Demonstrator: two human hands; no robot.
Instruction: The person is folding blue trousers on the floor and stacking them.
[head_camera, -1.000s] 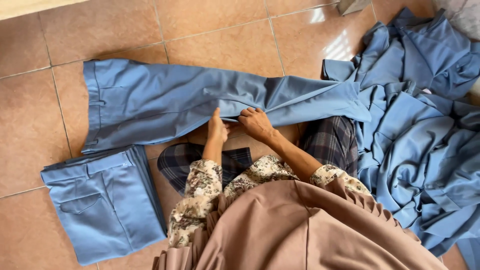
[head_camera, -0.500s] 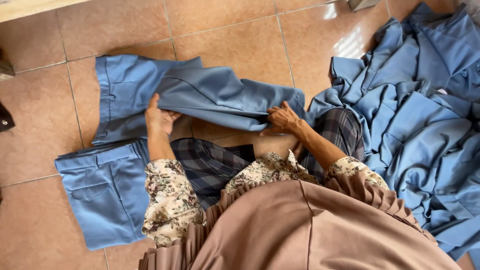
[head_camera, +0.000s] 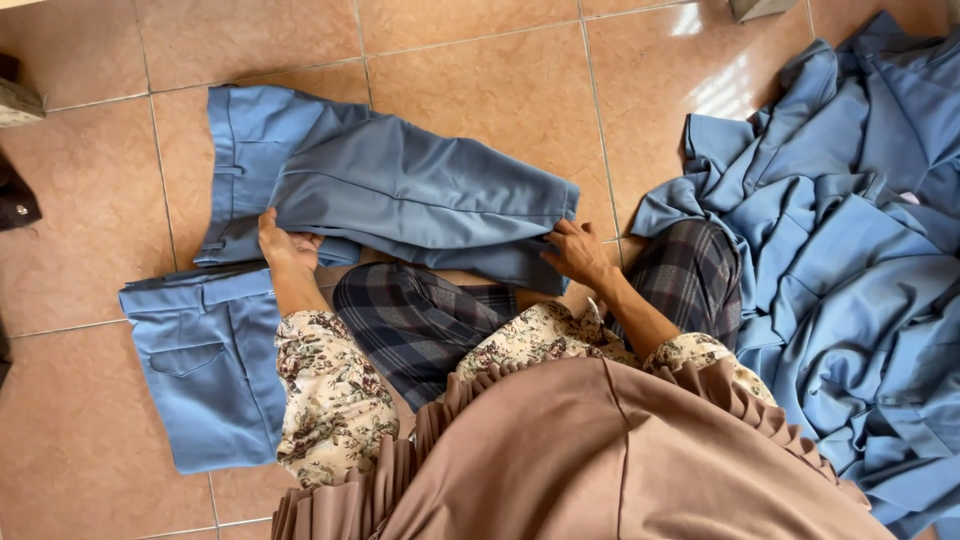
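Note:
A pair of blue trousers lies folded in half on the tiled floor in front of me, waistband at the left. My left hand grips the lower edge near the waistband. My right hand pinches the folded end at the right. Both sleeves are floral. My legs in dark plaid cloth are crossed just below the trousers.
A folded blue garment lies on the floor at my left. A big heap of loose blue garments fills the right side. Dark objects sit at the left edge. A brown pleated cloth covers the lower view.
The trousers lay stretched out long; now they are folded in half. My left hand moved left to the waistband and my right hand holds the new fold.

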